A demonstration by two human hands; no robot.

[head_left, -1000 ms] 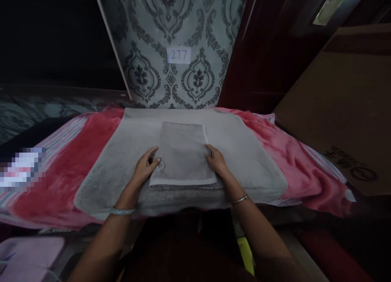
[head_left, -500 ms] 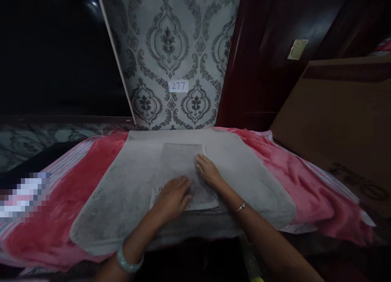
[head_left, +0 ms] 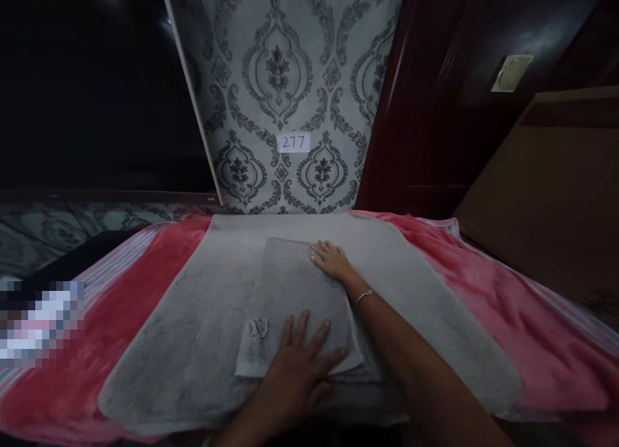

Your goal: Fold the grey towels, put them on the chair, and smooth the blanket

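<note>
A folded grey towel with a paler border along its near edge lies on a larger grey plush mat. My left hand rests on the towel's near part, fingers spread and palm down. At the towel's far right corner, my right hand lies flat with its fingers stretched out. Neither hand grips anything. A small raised motif shows near the towel's left front corner.
Red-pink blankets with striped edges spread on both sides under the mat. A cardboard box stands at the right. Behind are patterned wallpaper with a "277" label, and a dark screen at the left.
My left hand has moved nearer and a little right, its fingers now spread on the towel. The right hand remains by the far right corner. The view has shifted slightly.
</note>
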